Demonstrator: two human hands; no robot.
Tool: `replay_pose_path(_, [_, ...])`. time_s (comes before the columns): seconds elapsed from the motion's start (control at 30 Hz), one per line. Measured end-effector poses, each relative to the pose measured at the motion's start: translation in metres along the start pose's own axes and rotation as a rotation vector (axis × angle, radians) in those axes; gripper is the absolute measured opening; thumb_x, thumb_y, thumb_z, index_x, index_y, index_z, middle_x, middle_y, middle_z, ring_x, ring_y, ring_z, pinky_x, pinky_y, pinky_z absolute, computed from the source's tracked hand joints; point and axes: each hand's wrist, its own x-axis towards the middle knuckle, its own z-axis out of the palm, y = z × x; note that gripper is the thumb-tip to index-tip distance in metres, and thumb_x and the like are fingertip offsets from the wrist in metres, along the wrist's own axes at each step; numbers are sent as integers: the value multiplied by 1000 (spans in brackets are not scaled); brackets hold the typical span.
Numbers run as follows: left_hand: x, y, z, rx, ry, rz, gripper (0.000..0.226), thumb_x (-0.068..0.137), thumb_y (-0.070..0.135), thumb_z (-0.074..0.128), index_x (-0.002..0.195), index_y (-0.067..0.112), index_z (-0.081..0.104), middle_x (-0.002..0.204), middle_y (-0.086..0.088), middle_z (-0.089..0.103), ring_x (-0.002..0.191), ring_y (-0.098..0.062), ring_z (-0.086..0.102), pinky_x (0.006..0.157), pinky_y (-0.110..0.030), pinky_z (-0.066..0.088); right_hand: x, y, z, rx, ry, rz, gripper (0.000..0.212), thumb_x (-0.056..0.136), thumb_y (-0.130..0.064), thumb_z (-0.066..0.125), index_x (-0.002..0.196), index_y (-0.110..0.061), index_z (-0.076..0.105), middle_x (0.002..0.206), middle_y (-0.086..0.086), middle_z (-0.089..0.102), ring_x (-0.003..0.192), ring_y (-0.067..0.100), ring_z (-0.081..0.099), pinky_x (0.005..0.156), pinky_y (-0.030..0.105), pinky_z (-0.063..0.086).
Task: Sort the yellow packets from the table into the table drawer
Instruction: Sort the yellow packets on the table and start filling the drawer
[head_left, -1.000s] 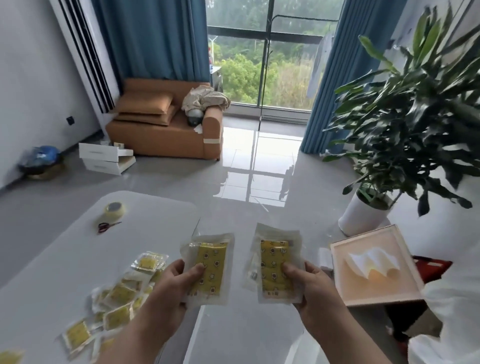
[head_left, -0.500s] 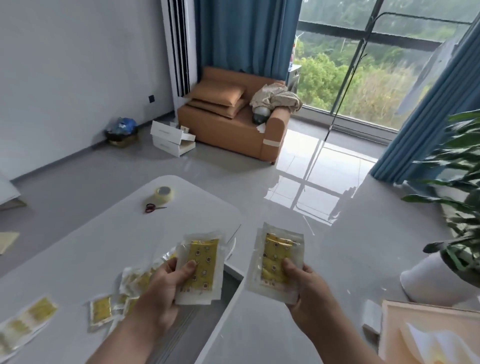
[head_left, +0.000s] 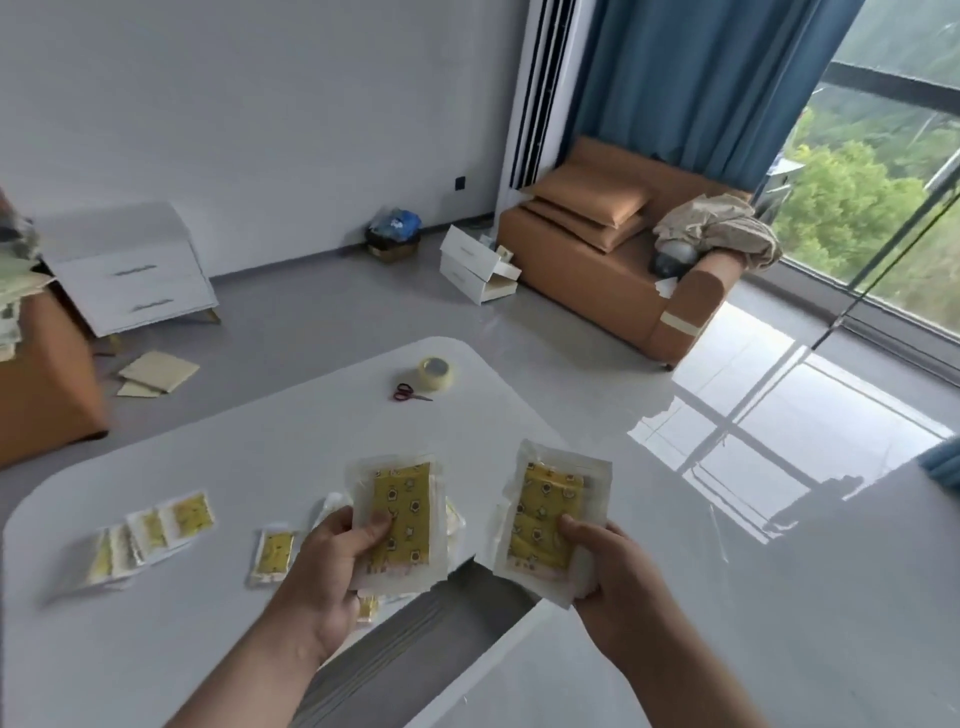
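My left hand grips a yellow packet in clear wrap, upright above the table's right edge. My right hand holds a second yellow packet beside it, apart from the first. Below both hands the open table drawer shows a dark grey inside. Several more yellow packets lie on the white table: a fanned group at the left, one near my left wrist, and some partly hidden behind my left hand.
A roll of tape and red scissors lie at the table's far end. Beyond stand an orange sofa, white boxes on the floor, a white dresser and an orange seat at the left.
The view has swung left, so the plant and wooden tray left the frame and the dresser came in. Both hands still hold their packets, now over the open drawer.
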Motion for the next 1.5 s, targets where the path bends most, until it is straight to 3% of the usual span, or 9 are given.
replay_pose_path(0.27, [12, -7, -7, -86, 245, 83, 19, 89, 3, 58, 108, 3, 64, 97, -20, 74, 92, -38, 68, 77, -44, 52, 71, -9, 19, -134, -133, 118, 22, 88, 10, 53, 109, 10, 62, 96, 28, 72, 79, 40, 73, 61, 47, 61])
replay_pose_path(0.43, [20, -30, 5, -169, 428, 122, 19, 89, 2, 58, 106, 8, 66, 90, -13, 75, 85, -33, 69, 63, -37, 54, 123, -12, 15, -231, -211, 216, 26, 87, 8, 55, 112, 9, 61, 109, 31, 69, 98, 44, 68, 81, 52, 57])
replay_pose_path(0.5, [25, -41, 8, -198, 474, 138, 18, 89, 3, 59, 104, 11, 66, 89, -10, 76, 84, -30, 70, 59, -34, 56, 142, -7, 12, -255, -241, 245, 23, 87, 9, 54, 109, 8, 63, 108, 30, 70, 96, 44, 69, 85, 54, 55])
replay_pose_path(0.63, [45, -63, -1, -230, 531, 162, 17, 90, 4, 60, 106, 10, 65, 98, -12, 76, 93, -30, 71, 70, -39, 53, 178, 17, 7, -305, -279, 277, 22, 91, 9, 50, 108, 4, 65, 100, 24, 73, 89, 38, 71, 79, 50, 56])
replay_pose_path(0.8, [85, -104, -45, -247, 567, 188, 30, 76, 10, 66, 106, 8, 65, 98, -13, 76, 95, -32, 70, 78, -44, 53, 221, 84, 4, -296, -307, 295, 22, 92, 8, 49, 108, 5, 64, 98, 23, 74, 84, 36, 72, 66, 45, 60])
replay_pose_path(0.97, [141, -175, -120, -277, 605, 241, 30, 70, 11, 63, 99, 6, 67, 94, -17, 75, 80, -31, 73, 75, -46, 54, 278, 181, 1, -343, -330, 282, 20, 92, 9, 49, 102, 5, 66, 93, 26, 74, 74, 35, 74, 58, 43, 61])
replay_pose_path(1.23, [209, -256, -226, -235, 639, 390, 32, 70, 13, 64, 101, 9, 68, 94, -9, 76, 85, -26, 73, 69, -42, 59, 346, 328, 1, -418, -435, 175, 18, 92, 4, 54, 99, -3, 69, 93, 17, 76, 86, 33, 74, 79, 47, 58])
replay_pose_path(1.4, [239, -278, -264, -219, 612, 489, 35, 71, 15, 63, 105, 9, 69, 98, -11, 75, 89, -30, 72, 71, -42, 56, 371, 379, 7, -455, -549, 116, 19, 90, 5, 55, 92, -6, 71, 90, 16, 76, 82, 31, 74, 79, 48, 57])
replay_pose_path(1.5, [256, -287, -279, -190, 616, 537, 26, 77, 13, 61, 102, 11, 69, 92, -7, 76, 82, -25, 74, 63, -37, 56, 383, 389, 12, -479, -623, 76, 19, 88, 4, 58, 90, -7, 72, 91, 16, 76, 82, 31, 74, 81, 50, 57])
